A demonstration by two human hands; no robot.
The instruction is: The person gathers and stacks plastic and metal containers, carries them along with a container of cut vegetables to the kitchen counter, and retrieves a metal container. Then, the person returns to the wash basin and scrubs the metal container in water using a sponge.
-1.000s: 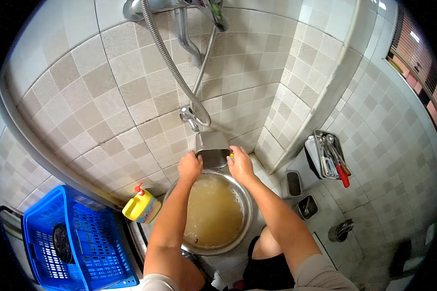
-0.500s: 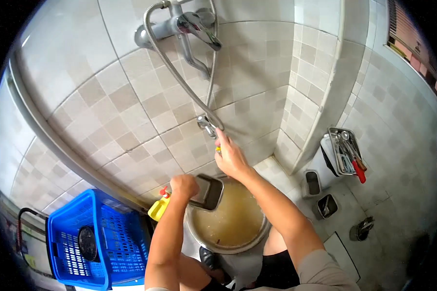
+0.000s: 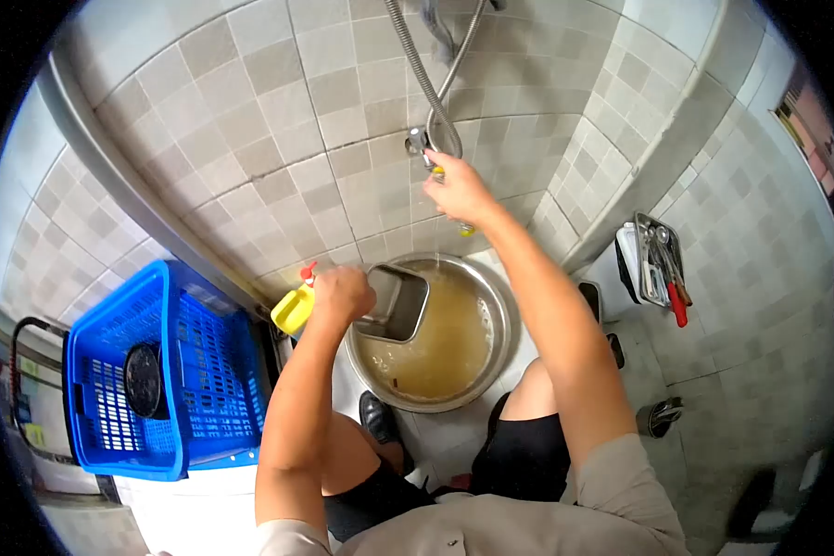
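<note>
My left hand (image 3: 343, 295) is closed on the rim of a rectangular metal pan (image 3: 400, 306). The pan is tilted over the left side of a large round metal basin (image 3: 505, 324) of cloudy brown water (image 3: 445, 343). Up at the tiled wall, my right hand (image 3: 459, 196) is wrapped round a fitting with yellow parts (image 3: 467, 229), beside a chrome wall bracket (image 3: 419, 141). A flexible metal shower hose (image 3: 417, 69) loops down to this spot. My fingers hide most of the fitting.
A yellow bottle with a red top (image 3: 293, 309) stands left of the basin. Farther left is a blue plastic basket (image 3: 171, 408) with a black round object (image 3: 144, 380). At right are a utensil tray (image 3: 656, 259) and a small utensil container (image 3: 658, 419).
My view has tilted downward, so the mixer tap has mostly left the top edge. More of the yellow fitting shows below my right hand. The pan stays in my left hand over the basin.
</note>
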